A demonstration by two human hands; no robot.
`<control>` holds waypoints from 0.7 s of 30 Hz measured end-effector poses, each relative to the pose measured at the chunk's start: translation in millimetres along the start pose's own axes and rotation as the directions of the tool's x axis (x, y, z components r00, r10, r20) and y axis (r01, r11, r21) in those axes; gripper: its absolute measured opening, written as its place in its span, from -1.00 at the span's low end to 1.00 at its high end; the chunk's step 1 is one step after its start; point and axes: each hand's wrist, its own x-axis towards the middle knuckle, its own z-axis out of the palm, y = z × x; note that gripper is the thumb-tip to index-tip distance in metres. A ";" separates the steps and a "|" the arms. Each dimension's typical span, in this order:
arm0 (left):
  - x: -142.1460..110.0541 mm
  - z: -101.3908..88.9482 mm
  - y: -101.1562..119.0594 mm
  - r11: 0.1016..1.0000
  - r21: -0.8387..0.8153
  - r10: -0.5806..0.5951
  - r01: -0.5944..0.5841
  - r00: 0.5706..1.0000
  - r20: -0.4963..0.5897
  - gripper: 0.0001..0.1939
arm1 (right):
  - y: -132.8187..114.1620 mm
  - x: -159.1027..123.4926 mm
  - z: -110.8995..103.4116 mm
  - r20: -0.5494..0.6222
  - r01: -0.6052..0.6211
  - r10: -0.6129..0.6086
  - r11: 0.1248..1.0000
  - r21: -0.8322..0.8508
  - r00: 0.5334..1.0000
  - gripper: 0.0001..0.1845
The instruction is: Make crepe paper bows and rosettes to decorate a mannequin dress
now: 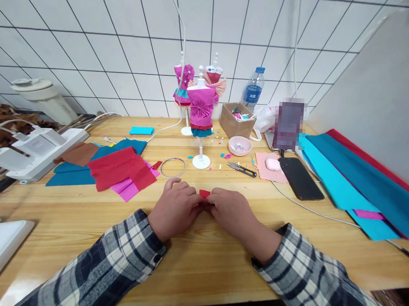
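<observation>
My left hand (174, 209) and my right hand (233, 213) meet at the middle of the wooden table (197, 263), both with fingers curled round a small piece of red paper (204, 193). Only a red corner shows between the fingertips. Just beyond the hands lie a thin wire ring (172, 167) and a mannequin stand in a pink paper dress (200, 110). Small scissors (242, 169) lie to the right of the stand's base.
Red, pink and teal paper sheets (120, 171) lie at left, long blue and red sheets (355, 180) at right. A black phone (300, 178), pink mouse (272, 164), pink bowl (240, 146), cardboard box (237, 119), water bottle (253, 89) and white lamp bases (34, 149) stand around.
</observation>
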 end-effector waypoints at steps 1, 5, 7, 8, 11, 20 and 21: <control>-0.1 0.1 -0.1 1.000 0.004 0.000 0.000 1.000 0.006 -0.83 | -0.2 -0.4 -0.1 -0.009 -0.001 0.002 1.000 0.004 1.000 -0.79; -0.2 -0.9 0.5 1.000 0.020 0.002 -0.003 1.000 0.009 -0.83 | -1.4 -2.5 -0.3 -0.046 -0.022 0.023 1.000 0.016 0.999 -0.79; -0.2 -1.6 0.9 1.000 0.021 0.005 -0.005 1.000 0.001 -0.83 | -2.0 -2.7 -0.5 -0.045 -0.030 0.031 0.999 0.017 0.999 -0.79; -0.2 -1.8 1.0 1.000 0.020 0.005 -0.005 1.000 -0.001 -0.83 | -2.2 -2.5 -0.6 -0.037 -0.031 0.032 0.999 0.017 0.999 -0.79; -0.4 -2.0 1.1 1.000 0.009 -0.004 0.004 1.000 0.000 -0.83 | -2.4 -1.3 -0.7 0.002 -0.034 0.034 0.999 0.010 0.999 -0.77; 0.1 -1.2 -0.6 1.000 0.002 -0.024 0.024 0.999 0.031 -0.84 | -2.2 -2.4 -0.4 -0.055 -0.022 0.024 0.999 0.040 0.998 -0.81; 0.1 -1.2 -0.6 1.000 0.001 -0.023 0.023 0.999 0.033 -0.84 | -1.7 -2.2 0.2 -0.045 -0.013 0.014 0.999 0.039 0.999 -0.80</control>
